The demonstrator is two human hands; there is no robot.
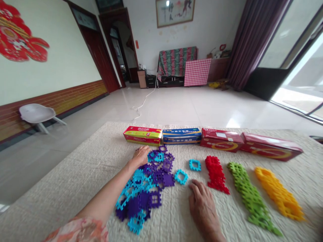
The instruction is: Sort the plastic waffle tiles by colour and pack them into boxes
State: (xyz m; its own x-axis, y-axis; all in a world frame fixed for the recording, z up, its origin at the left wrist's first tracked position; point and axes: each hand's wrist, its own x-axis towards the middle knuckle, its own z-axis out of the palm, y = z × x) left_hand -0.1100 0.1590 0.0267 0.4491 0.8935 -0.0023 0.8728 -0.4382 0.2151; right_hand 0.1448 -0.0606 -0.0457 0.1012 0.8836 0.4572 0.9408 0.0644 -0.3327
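Fingers (146,150) on the left hand (140,156) are bent down into the upper left edge of a messy pile of purple and cyan plastic building pieces (144,200), touching it, but honestly can't tell if they're pinching one. Right hand (204,205) is lying palm down on a cream quilted cover (83,164), fingers loosely open and a bit bent, with one cyan square frame (177,176) just off the fingertips and a second cyan frame (191,164) a little further out. Both frames sit between the pile and a strip of red pieces (215,173). Right of that you've got green pieces (252,198), then yellow ones (280,193), all in long slanted rows. Behind everything there's a line of boxes: yellow-and-red (143,135), blue (182,136), then two dark red boxes (222,139). Way off left, a white chair (37,113) stands on the tiled floor (176,104) by the wall.
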